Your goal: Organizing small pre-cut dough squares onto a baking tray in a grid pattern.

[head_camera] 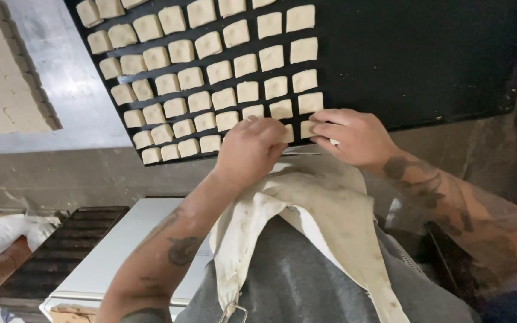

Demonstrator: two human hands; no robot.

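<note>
- At near edge of the black tray point(426, 60), both hands work the last row of dough squares point(210, 78).
- L hand point(252, 146): fingers curled together over a square at the tray edge; piece mostly hidden, can't tell if gripped.
- R hand point(354, 136): thumb + fingers pinched on a dough piece point(307, 128), just beside the L hand.
- Squares sit in rows, filling the tray's L half.
- Stained cream apron point(324, 209) below the hands; white box point(121, 251) lower L.
</note>
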